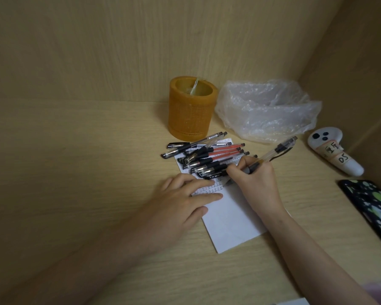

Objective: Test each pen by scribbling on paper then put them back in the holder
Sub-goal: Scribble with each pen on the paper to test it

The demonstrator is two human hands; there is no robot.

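A white sheet of paper [231,219] lies on the wooden desk, with rows of scribbles near its middle. My left hand [185,194] rests flat on the paper's left edge, fingers straight. My right hand [255,183] grips a clear-barrelled pen [275,151] in a writing hold, its tip down on the paper beside the scribbles. Several black and red pens [207,157] lie in a pile across the paper's far end. Behind the pile stands the orange round holder [191,108], with one pale item inside.
A crumpled clear plastic bag [266,108] sits right of the holder. A white controller [332,153] with handwritten labels lies at the far right, and a dark patterned phone [372,208] lies near the right wall. Wooden walls close in behind and on the right.
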